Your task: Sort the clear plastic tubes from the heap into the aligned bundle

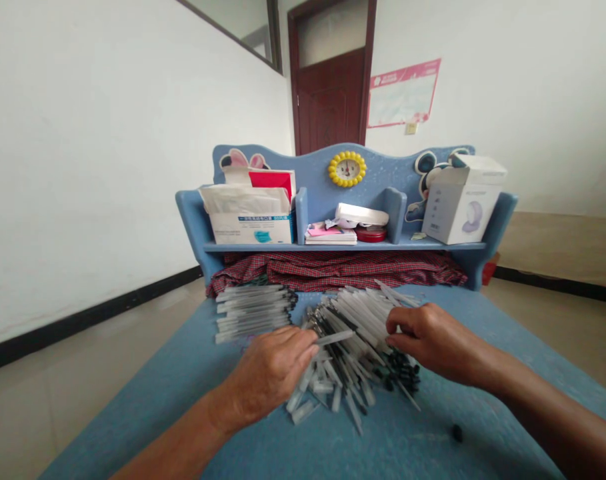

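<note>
My left hand is closed, thumb and fingers pinching a slim translucent pen piece that points right over the pile. Beneath and beyond it lie loose pen parts: frosted pen barrels, clear pen caps, and small black plugs. My right hand is curled with thumb and forefinger together at the right side of the pile; whatever is between them is hidden. Behind my left hand, pens with dark ends lie side by side in a neat stack.
The blue table has a raised shelf at its back. On it stand a mask box, a red tin and a white carton. Folded checked cloth lies under the shelf. One black plug sits apart near the front right.
</note>
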`<state>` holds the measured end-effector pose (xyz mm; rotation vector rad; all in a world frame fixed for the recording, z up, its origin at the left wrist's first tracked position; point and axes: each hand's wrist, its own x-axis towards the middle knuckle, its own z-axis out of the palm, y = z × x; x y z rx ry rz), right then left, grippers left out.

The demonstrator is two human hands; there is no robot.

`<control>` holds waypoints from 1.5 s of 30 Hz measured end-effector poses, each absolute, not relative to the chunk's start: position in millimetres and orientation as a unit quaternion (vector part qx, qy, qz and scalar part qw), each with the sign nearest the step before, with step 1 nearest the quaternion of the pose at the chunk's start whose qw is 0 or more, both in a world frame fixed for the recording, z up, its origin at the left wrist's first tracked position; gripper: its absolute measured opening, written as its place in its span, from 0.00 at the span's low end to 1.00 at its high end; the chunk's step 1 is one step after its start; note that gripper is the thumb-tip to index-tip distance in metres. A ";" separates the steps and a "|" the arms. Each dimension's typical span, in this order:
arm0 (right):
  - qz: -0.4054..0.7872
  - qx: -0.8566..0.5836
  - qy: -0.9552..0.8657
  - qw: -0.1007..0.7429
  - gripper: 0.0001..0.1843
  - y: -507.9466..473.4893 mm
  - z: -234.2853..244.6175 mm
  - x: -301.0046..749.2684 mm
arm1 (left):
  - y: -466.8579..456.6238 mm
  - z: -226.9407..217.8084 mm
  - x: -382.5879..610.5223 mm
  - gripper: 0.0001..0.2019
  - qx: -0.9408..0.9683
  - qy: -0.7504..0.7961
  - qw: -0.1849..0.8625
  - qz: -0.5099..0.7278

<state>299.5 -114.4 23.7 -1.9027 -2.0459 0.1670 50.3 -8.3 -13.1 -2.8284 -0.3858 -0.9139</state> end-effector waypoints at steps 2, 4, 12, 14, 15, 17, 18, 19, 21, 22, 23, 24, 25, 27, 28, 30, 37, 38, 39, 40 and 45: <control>0.067 -0.648 -0.731 0.205 0.08 -115.2 27.5 292.8 | -10.8 -12.7 51.1 0.12 -0.943 -0.124 0.066 -0.301; 0.069 -0.622 -0.749 0.215 0.08 -114.2 30.9 284.5 | -14.1 -11.5 51.9 0.12 -0.945 -0.116 0.062 -0.298; 0.058 -0.577 -0.792 0.191 0.13 -103.3 33.4 270.3 | -19.6 -5.8 51.0 0.13 -0.950 -0.119 0.053 -0.284; 0.078 -0.574 -0.789 0.203 0.10 -102.4 31.8 271.2 | -19.0 -5.9 50.7 0.13 -0.950 -0.121 0.047 -0.285; 0.088 -0.572 -0.789 0.209 0.09 -102.2 31.3 271.5 | -18.7 -6.2 50.7 0.13 -0.949 -0.120 0.045 -0.288; 0.110 -0.562 -0.790 0.220 0.09 -102.0 31.7 272.5 | -17.5 -7.1 50.5 0.12 -0.948 -0.115 0.043 -0.294; 0.122 -0.556 -0.791 0.226 0.09 -101.8 32.7 273.7 | -16.2 -7.5 50.1 0.12 -0.948 -0.113 0.043 -0.295; 0.134 -0.553 -0.789 0.233 0.10 -101.7 34.2 275.8 | -14.3 -7.8 49.3 0.12 -0.948 -0.111 0.044 -0.296; 0.163 -0.561 -0.771 0.253 0.10 -101.5 38.0 284.0 | -7.9 -8.1 46.1 0.11 -0.945 -0.116 0.050 -0.301; 0.179 -0.575 -0.754 0.264 0.10 -101.4 39.9 290.3 | -3.4 -8.0 43.6 0.11 -0.943 -0.123 0.053 -0.304; 0.195 -0.592 -0.732 0.275 0.09 -101.5 41.5 297.6 | 2.0 -7.7 40.6 0.11 -0.940 -0.132 0.057 -0.309; 0.209 -0.608 -0.710 0.286 0.09 -101.7 42.5 305.7 | 7.9 -7.4 37.1 0.12 -0.937 -0.145 0.061 -0.313; 0.217 -0.623 -0.690 0.298 0.08 -102.0 42.9 313.6 | 14.1 -6.9 33.4 0.12 -0.933 -0.159 0.063 -0.315; 0.217 -0.639 -0.664 0.322 0.09 -103.1 41.3 326.4 | 25.3 -5.5 26.2 0.13 -0.926 -0.195 0.067 -0.316; 0.207 -0.644 -0.658 0.330 0.09 -103.7 39.4 329.9 | 29.7 -4.7 23.4 0.13 -0.922 -0.217 0.067 -0.314; 0.166 -0.650 -0.662 0.335 0.09 -104.7 33.7 329.5 | 34.3 -3.1 20.4 0.13 -0.914 -0.261 0.063 -0.304; -0.001 -0.661 -0.715 0.228 0.12 -103.4 15.0 291.7 | 17.6 -4.2 33.4 0.14 -0.918 -0.280 0.027 -0.279; 0.000 -0.663 -0.718 0.213 0.12 -103.3 14.9 288.8 | 14.5 -5.0 35.4 0.13 -0.920 -0.269 0.027 -0.283; -0.001 -0.664 -0.720 0.202 0.13 -103.4 15.4 287.1 | 11.8 -5.8 36.9 0.13 -0.922 -0.258 0.028 -0.288; -0.002 -0.665 -0.721 0.195 0.14 -103.6 16.6 286.0 | 9.4 -6.3 38.1 0.12 -0.924 -0.248 0.029 -0.291; -0.033 -0.638 -0.740 0.211 0.15 -105.6 25.6 275.9 | -3.6 -5.9 42.2 0.12 -0.932 -0.202 0.047 -0.297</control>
